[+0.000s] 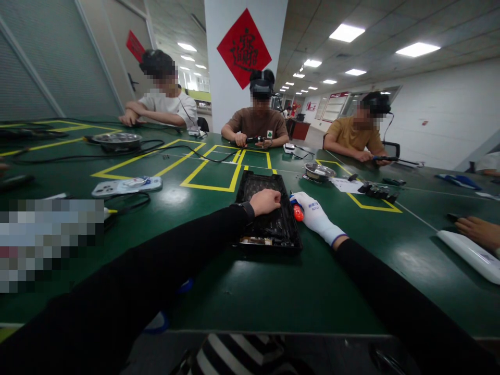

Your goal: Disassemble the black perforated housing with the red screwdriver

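In the head view a black rectangular plastic casing (260, 182) lies open side up on the green table, its inside ribbed and shiny. My bare left hand (265, 201), with a dark band at the wrist, rests over the casing's middle. Its fingers are curled, and whatever is between them is hidden. At the casing's right edge is my right hand (312, 211) in a white glove, closed around a tool with a red-orange handle (298, 212). The tool's working end cannot be made out. A brownish strip (255, 241) sits along the casing's near edge.
A phone (127, 186) and black cables lie to the left. Metal bowls (319, 172) stand farther back, with black clips (377, 190) beside a paper at right. A white device (471, 255) is near another person's hand (478, 232). Several people sit around the table.
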The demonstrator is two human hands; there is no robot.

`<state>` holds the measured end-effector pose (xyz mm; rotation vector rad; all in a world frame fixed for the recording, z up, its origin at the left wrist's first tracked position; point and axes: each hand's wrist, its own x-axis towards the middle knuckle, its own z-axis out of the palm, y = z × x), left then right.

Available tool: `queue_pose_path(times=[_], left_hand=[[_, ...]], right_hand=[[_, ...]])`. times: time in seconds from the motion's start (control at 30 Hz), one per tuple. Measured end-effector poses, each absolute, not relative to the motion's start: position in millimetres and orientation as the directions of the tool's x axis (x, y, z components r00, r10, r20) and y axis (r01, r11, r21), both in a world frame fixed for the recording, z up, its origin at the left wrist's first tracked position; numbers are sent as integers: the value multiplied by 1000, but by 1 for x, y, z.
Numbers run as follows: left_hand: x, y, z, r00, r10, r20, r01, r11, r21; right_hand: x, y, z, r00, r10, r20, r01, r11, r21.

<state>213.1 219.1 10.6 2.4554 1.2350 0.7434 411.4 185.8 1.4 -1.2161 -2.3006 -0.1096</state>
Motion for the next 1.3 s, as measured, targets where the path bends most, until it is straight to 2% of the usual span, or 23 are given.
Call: queue_pose_path(times=[0.13, 0.3, 0.4, 0.47, 0.63, 0.83, 0.93, 1.0, 1.17, 1.3], left_hand=[[208, 223, 19, 522, 807, 277, 653, -587, 479], [181, 221, 38, 521, 820, 237, 667, -564, 486], [163, 209, 40, 421, 863, 279, 744, -504, 439], [155, 199, 36, 356, 879, 318, 796, -463, 390], [148, 180, 24, 327, 884, 334, 788, -450, 421], [146, 174, 20, 331, 870, 365, 794, -466, 391], [145, 175, 18, 337, 864, 374, 798, -473, 374], [145, 177, 16, 341, 856, 388, 797, -482, 363], [144, 178, 14, 343, 851, 398, 793, -489, 363], [145, 177, 15, 347, 852, 393, 788, -492, 371]], right_hand=[[414, 186, 1, -397, 718, 572, 730, 625, -277], [403, 179, 19, -46, 683, 729, 567, 618, -544], [380, 170, 38, 89, 732, 675, 403, 594, -697], [363, 163, 47, 116, 781, 613, 387, 533, -752], [337, 144, 48, 68, 804, 591, 577, 452, -680], [338, 140, 34, -65, 783, 619, 682, 487, -545], [338, 143, 32, -99, 778, 620, 694, 501, -517], [337, 144, 32, -100, 785, 612, 672, 506, -540], [335, 145, 33, 9, 822, 570, 519, 483, -705], [338, 145, 33, 63, 814, 578, 474, 485, -735]])
